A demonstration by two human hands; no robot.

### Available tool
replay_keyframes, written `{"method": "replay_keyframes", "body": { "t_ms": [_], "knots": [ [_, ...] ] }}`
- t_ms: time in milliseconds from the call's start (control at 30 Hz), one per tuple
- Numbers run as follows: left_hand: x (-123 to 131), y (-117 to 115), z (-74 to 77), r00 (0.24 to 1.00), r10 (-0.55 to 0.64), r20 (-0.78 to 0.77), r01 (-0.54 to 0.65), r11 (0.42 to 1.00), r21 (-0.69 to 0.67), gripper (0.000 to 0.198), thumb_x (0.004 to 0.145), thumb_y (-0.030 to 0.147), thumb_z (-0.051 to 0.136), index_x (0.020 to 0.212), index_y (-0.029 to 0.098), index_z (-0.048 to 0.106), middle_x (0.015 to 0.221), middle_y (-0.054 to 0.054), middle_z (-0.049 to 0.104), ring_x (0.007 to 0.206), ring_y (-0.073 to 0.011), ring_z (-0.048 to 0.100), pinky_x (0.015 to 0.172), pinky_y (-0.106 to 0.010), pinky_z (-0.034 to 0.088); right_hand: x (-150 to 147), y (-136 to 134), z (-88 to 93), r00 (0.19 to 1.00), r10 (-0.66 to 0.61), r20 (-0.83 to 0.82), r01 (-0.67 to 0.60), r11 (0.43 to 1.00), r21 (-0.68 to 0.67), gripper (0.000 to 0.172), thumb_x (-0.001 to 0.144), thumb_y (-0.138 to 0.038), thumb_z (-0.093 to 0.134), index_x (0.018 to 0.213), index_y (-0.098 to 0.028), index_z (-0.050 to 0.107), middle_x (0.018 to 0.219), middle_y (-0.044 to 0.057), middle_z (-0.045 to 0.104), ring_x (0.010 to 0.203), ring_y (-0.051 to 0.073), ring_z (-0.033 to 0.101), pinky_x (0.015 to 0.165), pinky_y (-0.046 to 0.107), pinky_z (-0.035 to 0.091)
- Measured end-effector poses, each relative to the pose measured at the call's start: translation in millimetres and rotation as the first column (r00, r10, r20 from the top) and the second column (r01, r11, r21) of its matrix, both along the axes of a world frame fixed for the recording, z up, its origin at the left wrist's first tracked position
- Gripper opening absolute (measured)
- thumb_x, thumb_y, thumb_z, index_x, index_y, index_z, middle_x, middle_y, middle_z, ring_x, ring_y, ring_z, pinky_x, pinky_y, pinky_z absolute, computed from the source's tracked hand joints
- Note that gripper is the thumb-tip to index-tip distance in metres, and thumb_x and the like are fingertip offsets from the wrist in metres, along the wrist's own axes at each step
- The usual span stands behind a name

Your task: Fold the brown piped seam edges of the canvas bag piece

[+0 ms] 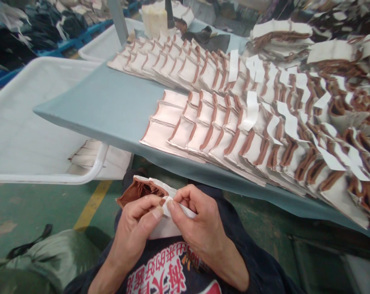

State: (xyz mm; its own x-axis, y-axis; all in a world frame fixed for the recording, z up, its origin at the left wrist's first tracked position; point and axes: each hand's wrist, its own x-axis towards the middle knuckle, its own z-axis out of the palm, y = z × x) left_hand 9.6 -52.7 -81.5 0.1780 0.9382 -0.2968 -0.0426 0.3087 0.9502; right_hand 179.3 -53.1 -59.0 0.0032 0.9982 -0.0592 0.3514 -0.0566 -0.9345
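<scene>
Two bare hands met above a dark printed garment [169, 265], fingertips turned inward. The left hand [142, 220] pinched the edge of a brown-lined white piece [142, 191], thumb near forefinger; whether it also caught the white strip [188, 210] could not be told. The right hand [200, 216] closed thumb and bent forefinger on that strip, other fingers curled. The piece was just short of the table's [93, 100] near edge. Stacked pieces [191, 126] crowded its middle and right; bare cloth ran leftward, beside a white bin [41, 77].
</scene>
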Motion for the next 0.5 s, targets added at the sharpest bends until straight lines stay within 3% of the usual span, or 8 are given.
{"method": "replay_keyframes", "body": {
  "t_ms": [100, 200, 367, 500],
  "knots": [
    [3, 1, 3.8, 0.999, 0.009, -0.032, -0.008, 0.999, 0.034, 0.025, 0.090, 0.040, 0.071, 0.080, 0.016, 0.074, 0.071, -0.002, 0.068, 0.058, -0.0134, 0.050, 0.052, -0.022, 0.040, 0, 0, -0.9, 1.000, -0.009, -0.017, 0.009, 1.000, -0.002, 0.018, 0.093, -0.033, 0.067, 0.079, -0.023, 0.062, 0.065, -0.003, 0.054, 0.061, 0.014, 0.049, 0.054, 0.027, 0.031],
    [8, 3, 13.7, 0.985, 0.022, -0.171, -0.003, 0.994, 0.113, 0.024, 0.089, 0.034, 0.067, 0.075, 0.016, 0.075, 0.065, -0.001, 0.066, 0.056, -0.0136, 0.053, 0.050, -0.021, 0.041, -1, 1, -1.4, 0.999, -0.021, -0.045, 0.019, 0.999, -0.041, 0.019, 0.092, -0.034, 0.067, 0.078, -0.022, 0.062, 0.065, -0.003, 0.054, 0.061, 0.014, 0.049, 0.055, 0.027, 0.032],
    [21, 6, 29.8, 0.906, 0.087, -0.415, 0.044, 0.954, 0.296, 0.025, 0.087, 0.027, 0.058, 0.070, 0.019, 0.075, 0.057, 0.001, 0.067, 0.048, -0.0144, 0.058, 0.046, -0.022, 0.042, 1, 2, -0.5, 0.978, -0.008, -0.209, -0.035, 0.978, -0.203, 0.024, 0.090, -0.042, 0.062, 0.078, -0.022, 0.057, 0.066, -0.003, 0.054, 0.058, 0.013, 0.046, 0.055, 0.026, 0.036],
    [25, 4, 28.7, 0.851, 0.160, -0.500, 0.065, 0.913, 0.403, 0.023, 0.084, 0.023, 0.056, 0.073, 0.021, 0.077, 0.059, 0.001, 0.072, 0.046, -0.0158, 0.063, 0.046, -0.023, 0.046, 4, 4, -1.5, 0.941, -0.037, -0.337, -0.069, 0.952, -0.297, 0.026, 0.085, -0.044, 0.063, 0.075, -0.022, 0.052, 0.066, -0.004, 0.049, 0.060, 0.012, 0.041, 0.056, 0.025, 0.034]
  ]
}}
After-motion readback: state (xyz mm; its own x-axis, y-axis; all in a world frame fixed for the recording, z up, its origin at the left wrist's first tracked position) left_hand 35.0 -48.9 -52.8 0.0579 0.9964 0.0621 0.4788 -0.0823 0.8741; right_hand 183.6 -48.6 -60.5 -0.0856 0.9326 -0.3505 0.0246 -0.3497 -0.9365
